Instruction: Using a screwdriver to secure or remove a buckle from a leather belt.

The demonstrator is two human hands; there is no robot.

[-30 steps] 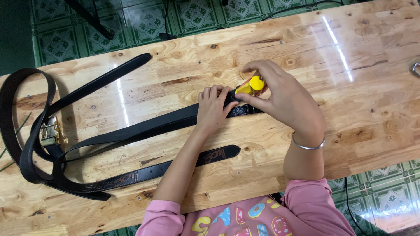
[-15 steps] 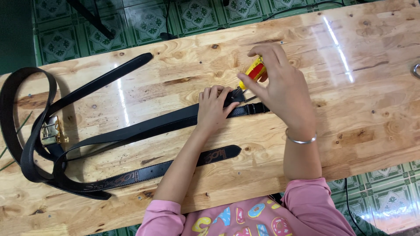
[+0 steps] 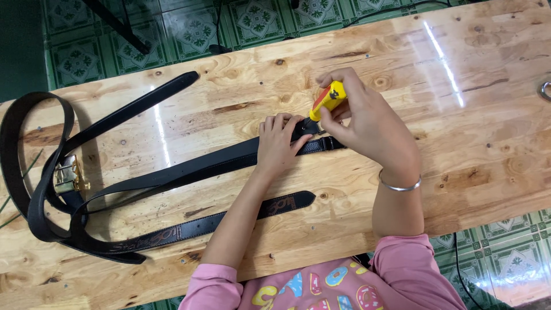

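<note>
From the head camera, looking down, a long wooden table (image 3: 470, 149) fills most of the picture, with green patterned floor tiles (image 3: 172, 34) past its far edge at twelve o'clock. The right hand (image 3: 367, 123) holds a small tool with a yellow handle (image 3: 328, 99), and the fingers are wrapped tight around it. The handle tilts, with its top toward one o'clock and its dark tip pointing down toward seven o'clock. That tip meets the end of a black belt (image 3: 218, 163), just where the left hand (image 3: 279, 143) rests. The left hand lies flat on the belt, fingers spread a little, pressing it down on the table; it presses the belt rather than closing around it. The belt's long line runs from the two hands toward eight o'clock, all the way to a tangle of loops at nine o'clock. So the belt lies to the left of both hands, and its end sits right under the tool. The left hand is the one closer to the long part of the belt. The right hand is just beside it, at two o'clock from it. A gold buckle (image 3: 68, 175) sits in the loops, well apart from the hands. A second belt (image 3: 229, 218), dark with faint lettering, lies nearer the person at six o'clock, and no hand touches it. A thin silver bangle (image 3: 399, 185) rings the right wrist. A small metal ring (image 3: 545, 90) shows at the table's right edge.
</note>
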